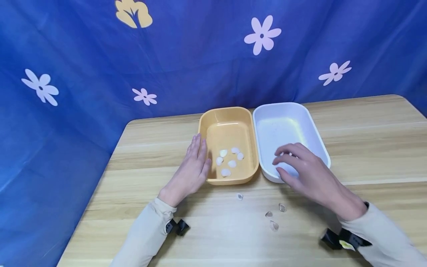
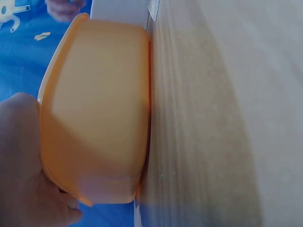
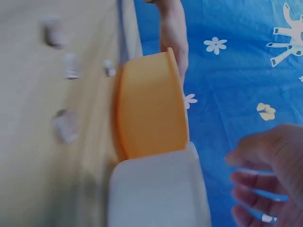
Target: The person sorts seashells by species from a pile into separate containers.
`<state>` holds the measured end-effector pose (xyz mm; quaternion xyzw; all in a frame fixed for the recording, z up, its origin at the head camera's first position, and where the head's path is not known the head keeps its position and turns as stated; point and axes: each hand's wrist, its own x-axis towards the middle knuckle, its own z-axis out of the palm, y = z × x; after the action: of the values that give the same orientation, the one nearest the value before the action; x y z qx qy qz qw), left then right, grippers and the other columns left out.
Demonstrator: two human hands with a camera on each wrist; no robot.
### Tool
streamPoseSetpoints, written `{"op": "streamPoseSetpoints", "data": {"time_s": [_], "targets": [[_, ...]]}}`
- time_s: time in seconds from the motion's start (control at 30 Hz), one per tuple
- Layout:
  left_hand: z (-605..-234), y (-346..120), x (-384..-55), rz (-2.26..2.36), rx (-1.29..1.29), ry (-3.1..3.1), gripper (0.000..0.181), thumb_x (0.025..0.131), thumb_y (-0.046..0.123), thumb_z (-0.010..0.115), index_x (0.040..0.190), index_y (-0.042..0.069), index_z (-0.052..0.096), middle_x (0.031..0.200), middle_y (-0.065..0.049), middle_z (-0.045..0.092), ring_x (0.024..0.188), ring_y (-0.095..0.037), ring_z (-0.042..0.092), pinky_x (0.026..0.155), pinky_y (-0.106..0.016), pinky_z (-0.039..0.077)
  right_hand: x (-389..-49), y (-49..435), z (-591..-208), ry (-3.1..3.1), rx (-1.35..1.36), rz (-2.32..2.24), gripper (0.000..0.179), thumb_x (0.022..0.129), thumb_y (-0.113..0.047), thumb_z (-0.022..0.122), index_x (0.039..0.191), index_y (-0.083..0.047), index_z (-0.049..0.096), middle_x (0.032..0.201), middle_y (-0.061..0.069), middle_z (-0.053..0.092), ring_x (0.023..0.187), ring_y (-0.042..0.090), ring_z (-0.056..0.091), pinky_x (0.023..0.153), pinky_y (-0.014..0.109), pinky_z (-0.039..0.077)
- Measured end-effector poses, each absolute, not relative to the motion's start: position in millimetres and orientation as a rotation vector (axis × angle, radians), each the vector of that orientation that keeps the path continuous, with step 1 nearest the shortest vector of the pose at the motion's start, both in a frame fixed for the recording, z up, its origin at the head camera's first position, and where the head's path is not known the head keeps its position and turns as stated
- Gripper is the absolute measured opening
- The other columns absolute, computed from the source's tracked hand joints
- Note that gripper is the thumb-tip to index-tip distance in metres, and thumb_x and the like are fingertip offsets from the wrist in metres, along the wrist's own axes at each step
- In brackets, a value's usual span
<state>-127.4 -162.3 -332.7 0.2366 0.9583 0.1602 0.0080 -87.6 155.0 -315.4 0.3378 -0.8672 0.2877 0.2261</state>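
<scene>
My left hand (image 1: 190, 168) lies along the left rim of an orange tray (image 1: 228, 182), its fingers fairly straight and touching the edge. Several small whitish shells (image 1: 232, 163) are scattered on the near half of that tray's floor. Over the near part of a white tray (image 1: 320, 142) hovers my right hand (image 1: 308, 174), fingers loosely bent and thumb apart from them. Nothing shows between its fingers in the right wrist view, where the hand (image 3: 272, 175) is beside the white tray's rim. Several greyish, shell-like pieces (image 1: 274, 225) lie on the table in front of the trays.
Both trays stand side by side at the back of a wood-grain table (image 1: 160, 148). A blue cloth (image 1: 200, 55) with pale flowers hangs right behind them and along the left side. Each wrist wears a small black camera (image 1: 176, 227).
</scene>
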Motion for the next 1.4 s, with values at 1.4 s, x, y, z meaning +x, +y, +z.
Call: {"op": "streamPoseSetpoints", "data": {"time_s": [1.4], "targets": [[-331.2,-164.1,-130.4,0.524,0.742,2.968,0.060,0.102,0.019,0.034,0.149,-0.011,0.013,0.157,-0.028,-0.005,0.146,-0.037,-0.005,0.119,-0.047,0.003,-22.9,159.9,-380.8,-2.619,0.992,0.966,0.028,0.070,-0.016,0.084,0.087,-0.024,0.064,0.080,-0.019,0.046,0.064,-0.008,0.039,0.054,0.004,0.030]]}}
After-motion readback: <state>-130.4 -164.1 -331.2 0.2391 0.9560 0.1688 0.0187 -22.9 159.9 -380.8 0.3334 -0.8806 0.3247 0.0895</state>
